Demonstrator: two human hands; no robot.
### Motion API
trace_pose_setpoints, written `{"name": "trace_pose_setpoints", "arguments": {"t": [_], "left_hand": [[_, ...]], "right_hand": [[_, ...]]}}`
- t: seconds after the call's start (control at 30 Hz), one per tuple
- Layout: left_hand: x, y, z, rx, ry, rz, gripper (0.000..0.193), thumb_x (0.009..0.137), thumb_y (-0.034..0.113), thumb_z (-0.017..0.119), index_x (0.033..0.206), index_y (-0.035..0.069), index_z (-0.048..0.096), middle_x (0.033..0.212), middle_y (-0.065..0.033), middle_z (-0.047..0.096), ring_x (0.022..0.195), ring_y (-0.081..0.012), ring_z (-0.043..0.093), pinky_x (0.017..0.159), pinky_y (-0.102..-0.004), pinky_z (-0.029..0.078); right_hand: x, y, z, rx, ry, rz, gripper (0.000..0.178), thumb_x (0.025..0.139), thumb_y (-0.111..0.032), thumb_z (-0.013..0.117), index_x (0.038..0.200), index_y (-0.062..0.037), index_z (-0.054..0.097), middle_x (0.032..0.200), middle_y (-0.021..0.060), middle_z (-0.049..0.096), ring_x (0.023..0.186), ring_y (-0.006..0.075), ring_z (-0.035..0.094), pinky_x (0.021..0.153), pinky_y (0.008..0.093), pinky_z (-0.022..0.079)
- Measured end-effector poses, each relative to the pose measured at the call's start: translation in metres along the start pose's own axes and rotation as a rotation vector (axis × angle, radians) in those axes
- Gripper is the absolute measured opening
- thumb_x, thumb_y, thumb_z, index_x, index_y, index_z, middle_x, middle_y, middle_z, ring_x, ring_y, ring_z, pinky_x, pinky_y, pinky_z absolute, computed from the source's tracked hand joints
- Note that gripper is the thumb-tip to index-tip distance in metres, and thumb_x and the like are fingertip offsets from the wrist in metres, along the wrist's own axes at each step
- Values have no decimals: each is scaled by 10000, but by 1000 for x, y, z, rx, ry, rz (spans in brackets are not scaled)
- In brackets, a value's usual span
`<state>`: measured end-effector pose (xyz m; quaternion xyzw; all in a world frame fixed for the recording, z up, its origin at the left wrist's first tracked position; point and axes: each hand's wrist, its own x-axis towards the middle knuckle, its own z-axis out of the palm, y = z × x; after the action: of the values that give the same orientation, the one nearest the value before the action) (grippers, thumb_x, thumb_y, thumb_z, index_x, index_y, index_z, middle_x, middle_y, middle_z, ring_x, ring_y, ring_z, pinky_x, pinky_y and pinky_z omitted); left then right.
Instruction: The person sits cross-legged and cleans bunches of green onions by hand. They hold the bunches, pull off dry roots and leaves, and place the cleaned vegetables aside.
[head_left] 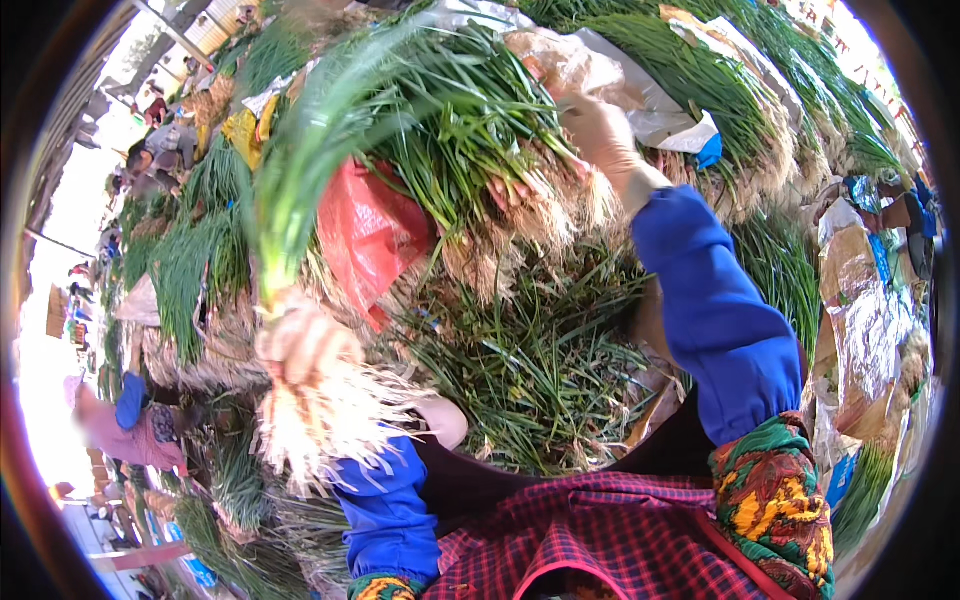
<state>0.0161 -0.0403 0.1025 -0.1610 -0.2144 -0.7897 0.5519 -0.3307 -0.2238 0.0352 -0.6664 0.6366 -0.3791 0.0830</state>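
My left hand (308, 338) is closed round a bunch of green onions (285, 215), raised at the left. Its long green leaves point up and blur with motion, while pale stringy roots hang below my fist. My right hand (600, 135) reaches to the right end of a big heap of green onions (470, 130). Its fingers bend in at the heap's edge by the root ends, and their tips are hidden, so what they hold cannot be made out. A red plastic sheet (370, 235) lies under the heap's left part, beside the raised bunch.
Loose leaf trimmings (530, 370) cover the ground before my lap. More onion piles (690, 80) stretch along the far right, with a white plastic sack (640, 90) between. A silvery wrapping sheet (865, 330) lies at right. Another person (135, 425) works at the far left.
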Motion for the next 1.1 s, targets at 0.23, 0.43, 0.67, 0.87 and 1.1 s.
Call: {"name": "trace_pose_setpoints", "arguments": {"t": [0.23, 0.43, 0.67, 0.87, 1.1], "left_hand": [[-5, 1, 20, 55, 70, 92, 120, 788, 58, 539, 885, 32, 473, 728, -9, 546, 579, -131, 513, 549, -271, 378], [-4, -52, -19, 158, 322, 48, 398, 852, 146, 534, 1219, 17, 452, 928, -42, 560, 610, -100, 408, 574, -250, 350], [0, -74, -25, 275, 508, -228, 265, 812, 259, 569, 976, 69, 485, 620, 25, 329, 556, -117, 312, 542, -258, 288], [-4, -70, 6, 370, 681, -224, 187, 787, 237, 573, 860, 83, 496, 621, 19, 386, 563, -123, 383, 563, -257, 351], [-10, -70, -36, 565, 1012, -229, 84, 763, 53, 595, 804, -20, 586, 580, -52, 565, 496, -137, 539, 573, -284, 514]], "right_hand": [[-188, 21, 30, 252, -592, -151, 126, 827, -118, 511, 876, -78, 621, 745, 79, 633, 604, 196, 606, 518, 327, 489], [-215, 19, 45, 46, -820, -540, 106, 752, -129, 535, 826, -65, 576, 690, 85, 590, 644, 227, 601, 542, 333, 494], [-73, 33, 13, 158, -357, 211, 232, 879, -256, 524, 909, -35, 587, 730, 156, 611, 682, 319, 593, 635, 408, 463], [-141, -60, -9, 243, -37, -93, 137, 814, -175, 616, 832, -56, 548, 690, 144, 561, 604, 311, 560, 541, 371, 442], [-197, -119, -15, 360, -372, -511, 214, 769, -180, 606, 937, -98, 501, 712, 94, 548, 621, 287, 595, 523, 371, 483]]}}
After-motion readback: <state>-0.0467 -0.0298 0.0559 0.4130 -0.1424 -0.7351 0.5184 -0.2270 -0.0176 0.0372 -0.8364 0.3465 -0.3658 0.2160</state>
